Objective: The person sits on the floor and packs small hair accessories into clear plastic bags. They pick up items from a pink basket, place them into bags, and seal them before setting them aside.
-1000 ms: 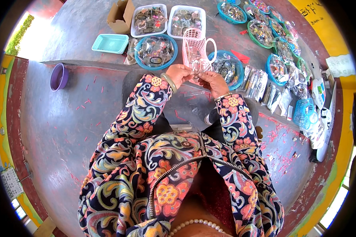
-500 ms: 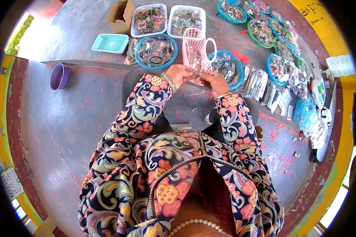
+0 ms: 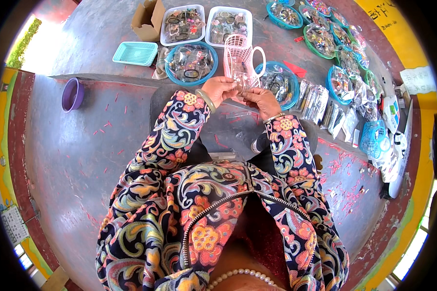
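Observation:
Both hands meet in front of a pink plastic basket [image 3: 236, 42] with a round handle. My left hand [image 3: 219, 90] has thumb and fingers pinched at the left of a small clear plastic bag [image 3: 243, 83]. The bag's lower right is pinched by my right hand [image 3: 263, 101]. Something small and dark may be inside the bag, but it is too fine to make out. Just left of my left hand stands a blue basket [image 3: 168, 73] of bagged hair ties. To the right of my right hand is another blue basket [image 3: 294, 97] of bagged items.
Two white trays [image 3: 250, 19] of hair ties, a cardboard box [image 3: 148, 22] and a turquoise tray [image 3: 136, 53] stand at the back. A purple basin [image 3: 73, 95] is on the left. Several filled baskets and rows of clear packets [image 3: 313, 102] line the right.
My left hand has risen slightly, and my right hand's fingers have slid a little lower. The small clear bag shows more between them.

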`<state>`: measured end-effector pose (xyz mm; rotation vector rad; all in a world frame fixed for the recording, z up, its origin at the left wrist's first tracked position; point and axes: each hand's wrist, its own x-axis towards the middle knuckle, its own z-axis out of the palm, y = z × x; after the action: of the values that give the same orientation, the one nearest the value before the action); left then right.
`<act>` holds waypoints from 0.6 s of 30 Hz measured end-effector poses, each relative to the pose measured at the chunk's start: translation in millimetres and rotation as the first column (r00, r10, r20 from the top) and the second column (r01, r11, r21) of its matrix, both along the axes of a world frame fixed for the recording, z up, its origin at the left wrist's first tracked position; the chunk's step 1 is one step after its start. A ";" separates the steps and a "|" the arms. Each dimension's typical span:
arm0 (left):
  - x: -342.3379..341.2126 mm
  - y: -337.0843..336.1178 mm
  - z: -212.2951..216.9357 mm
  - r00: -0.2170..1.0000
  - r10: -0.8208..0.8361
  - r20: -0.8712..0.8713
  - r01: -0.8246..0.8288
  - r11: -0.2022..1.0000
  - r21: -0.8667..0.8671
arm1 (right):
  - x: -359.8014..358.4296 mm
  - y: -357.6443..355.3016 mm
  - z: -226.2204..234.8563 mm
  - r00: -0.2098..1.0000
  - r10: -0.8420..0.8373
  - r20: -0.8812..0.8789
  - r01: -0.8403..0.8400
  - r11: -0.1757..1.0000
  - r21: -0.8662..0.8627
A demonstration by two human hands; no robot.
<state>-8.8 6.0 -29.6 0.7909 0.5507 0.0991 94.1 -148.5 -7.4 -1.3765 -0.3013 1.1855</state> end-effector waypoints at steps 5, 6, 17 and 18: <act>-0.4 -3.9 10.5 1.000 0.015 -0.007 -0.015 1.000 -0.015 | 0.5 -0.3 -2.5 0.999 0.034 0.019 -0.033 0.999 -0.041; 0.0 -4.2 10.3 1.000 0.015 -0.008 -0.015 1.000 -0.011 | 1.0 -0.6 -3.9 0.999 0.039 0.022 -0.038 0.998 -0.044; -0.1 -4.8 12.8 1.000 0.009 -0.021 -0.007 0.997 0.083 | -1.2 1.6 -4.8 0.995 0.065 0.078 -0.062 0.997 -0.042; -0.1 -5.0 12.8 1.000 0.009 -0.016 -0.008 0.997 0.082 | -1.0 1.6 -4.4 0.995 0.055 0.083 -0.052 0.998 -0.044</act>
<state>-8.9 0.9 -16.9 0.8701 0.5687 0.1239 93.1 -146.9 -11.8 -1.4656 -0.3769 1.1856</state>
